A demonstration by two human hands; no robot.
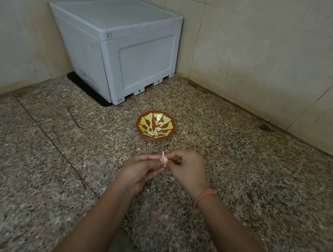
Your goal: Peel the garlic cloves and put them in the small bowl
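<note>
The left hand (143, 169) has its fingers curled in, pinching a garlic clove (164, 161) between thumb and fingertips, palm turned inward so the clove faces the other hand. The right hand (188, 168) meets it from the opposite side, with thumb and forefinger closed on the clove's papery skin (163, 153), a flap of which sticks up above the fingers. One hand seems to steady the clove while the other pulls, which is how a thin, dry skin comes away without the clove slipping. How much skin remains is too small to tell. An orange wristband (205, 196) sits on the right wrist.

Both hands hover above the speckled granite counter (257, 185), near its front edge and close to the body, where the work is easy to see.

The small bowl (154, 139), red-brown with a green pattern, stands on the counter just beyond the hands and almost in line with them. That suits the task, since a finished clove needs only a short reach forward. Several pale peeled cloves (153, 132) already lie at its bottom, so the job looks partly done, with this clove not yet ready to join them.

Further back, a grey plastic box (116, 48) on a black mat (87, 89) fills the corner between the tiled walls (270, 54), well apart from the bowl and out of the way.
</note>
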